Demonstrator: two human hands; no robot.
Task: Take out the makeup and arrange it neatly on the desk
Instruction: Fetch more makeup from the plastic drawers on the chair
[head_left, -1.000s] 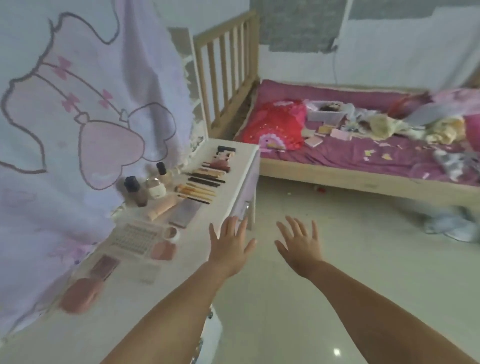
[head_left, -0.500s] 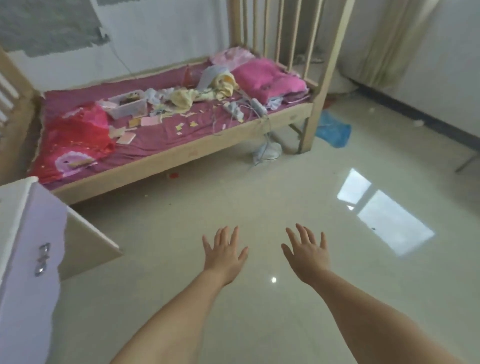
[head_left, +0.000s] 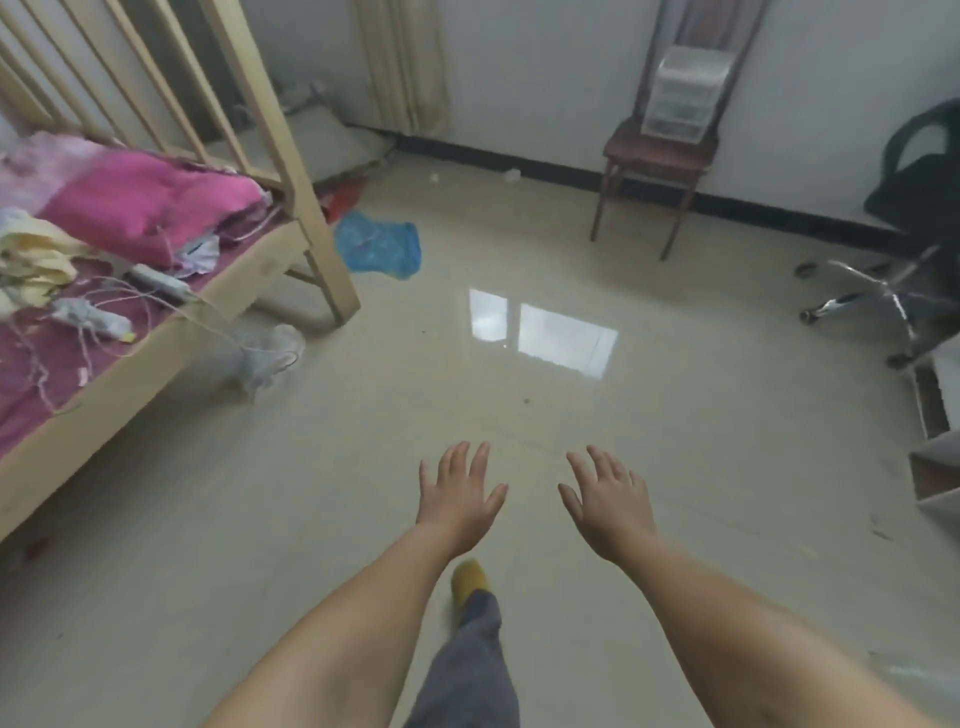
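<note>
Presently: fingers of left hand (head_left: 460, 500) and right hand (head_left: 610, 503) spread straight, grasping nothing, above bare floor (head_left: 649, 415); makeup and desk out of view; likely small, light, slippery, breakable pieces, best pinched at the sides; bed (head_left: 156, 332) left, chair (head_left: 655, 150) beyond.

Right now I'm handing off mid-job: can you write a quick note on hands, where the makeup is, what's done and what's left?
Left hand: open, empty, held out over the floor.
Right hand: open, empty, beside the left.
Makeup and desk: neither is in view now. A second ago the desk was to the left with makeup laid out in rows; the view has since swung right, past the bed, toward a chair holding a small drawer box.
Done: some makeup arranged, going by the earlier view.
Left: cannot tell whether more remains; turn back to the desk and check.
</note>
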